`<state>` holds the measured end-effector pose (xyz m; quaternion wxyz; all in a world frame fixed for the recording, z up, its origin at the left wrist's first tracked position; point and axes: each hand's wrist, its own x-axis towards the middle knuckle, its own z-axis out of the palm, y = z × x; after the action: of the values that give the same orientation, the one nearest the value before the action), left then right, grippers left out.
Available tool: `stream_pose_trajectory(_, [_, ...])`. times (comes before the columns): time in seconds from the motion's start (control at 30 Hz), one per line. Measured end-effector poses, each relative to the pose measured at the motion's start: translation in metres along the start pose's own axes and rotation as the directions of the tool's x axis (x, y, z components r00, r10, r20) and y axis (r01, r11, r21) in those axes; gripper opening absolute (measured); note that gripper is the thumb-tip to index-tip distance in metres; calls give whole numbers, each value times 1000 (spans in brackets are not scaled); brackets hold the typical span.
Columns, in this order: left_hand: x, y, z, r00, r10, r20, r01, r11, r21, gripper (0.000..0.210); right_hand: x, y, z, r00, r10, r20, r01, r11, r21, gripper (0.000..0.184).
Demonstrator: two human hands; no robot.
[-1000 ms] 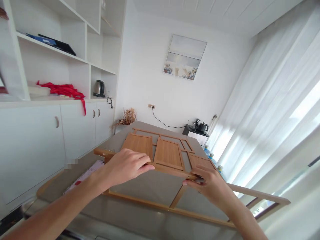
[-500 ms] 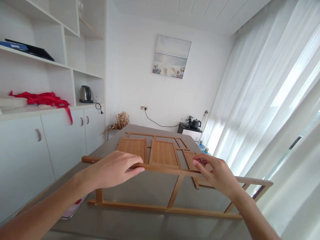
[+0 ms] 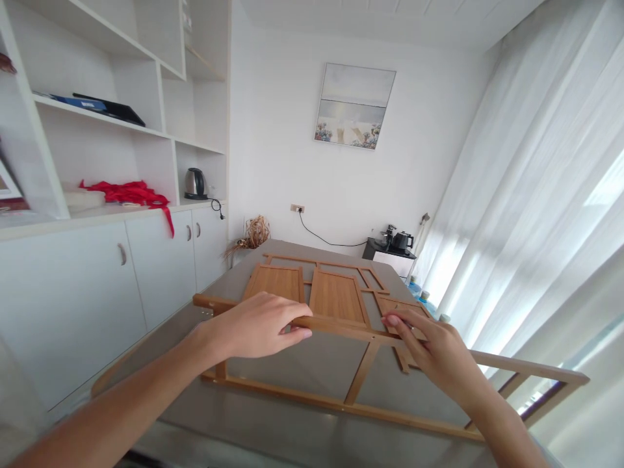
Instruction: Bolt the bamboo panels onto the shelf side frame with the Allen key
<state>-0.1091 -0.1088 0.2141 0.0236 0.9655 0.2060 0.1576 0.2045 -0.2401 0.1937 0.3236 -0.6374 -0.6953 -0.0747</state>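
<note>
A ladder-like wooden frame (image 3: 361,374) stands on edge on the grey table (image 3: 292,357), its long rails running left to right. My left hand (image 3: 263,325) is closed around the upper rail, thumb on the near side. Farther right along that rail, my right hand (image 3: 431,338) has its fingertips pinched together just above the wood. A small thin thing seems to be between those fingers, too small to name. Behind the frame lie two wooden panels (image 3: 338,296) and a second slatted wooden frame (image 3: 341,265), with another panel (image 3: 390,305) partly hidden by my right hand.
White shelves and cupboards (image 3: 160,253) line the left side, holding a kettle (image 3: 195,183) and red ribbon (image 3: 134,193). At the back right, a small cabinet (image 3: 392,260) carries a black kettle (image 3: 402,241). Curtains (image 3: 517,214) hang on the right; bottles (image 3: 424,299) stand below them.
The view has turned left, so the room and wooden pieces appear farther right. My left hand keeps its hold on the rail; my right fingertips look closer together.
</note>
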Motion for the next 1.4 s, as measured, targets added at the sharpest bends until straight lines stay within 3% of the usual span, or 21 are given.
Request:
stream_pose_trajectory(0.13, [3,-1,1,1000,-12,-8,13,998,57,23,4,14,13,995,87,37,-89,996,33,37])
stream_pose_trajectory(0.23, [4,-2,2,999,-33,2,33,996,79,25,8,20,12,989,139,51,-140,990,29,39])
stream_pose_trajectory(0.33, [3,-2,2,998,-53,25,50,995,89,28,14,26,9,976,165,143,-170,985,27,41])
stream_pose_trajectory(0.57, [5,-1,-12,988,-15,155,2,997,82,28,17,23,5,919,277,279,-330,930,164,43])
stream_pose_trajectory(0.73, [2,-2,-16,982,30,186,-44,996,75,32,15,7,-1,912,292,287,-350,920,176,43])
stream_pose_trajectory(0.97, [-6,-7,-9,977,86,195,-102,992,76,43,7,16,1,872,390,296,-457,866,205,43])
stream_pose_trajectory(1.1, [-6,-6,-9,979,87,183,-104,991,85,33,1,9,-3,878,376,297,-451,858,245,44])
stream_pose_trajectory(1.23, [-7,-4,-1,986,82,142,-94,992,82,19,-6,7,-5,886,413,210,-452,871,195,46])
stream_pose_trajectory(1.4, [-7,-5,7,995,59,81,-64,996,61,26,-2,20,-1,878,439,189,-469,869,159,54])
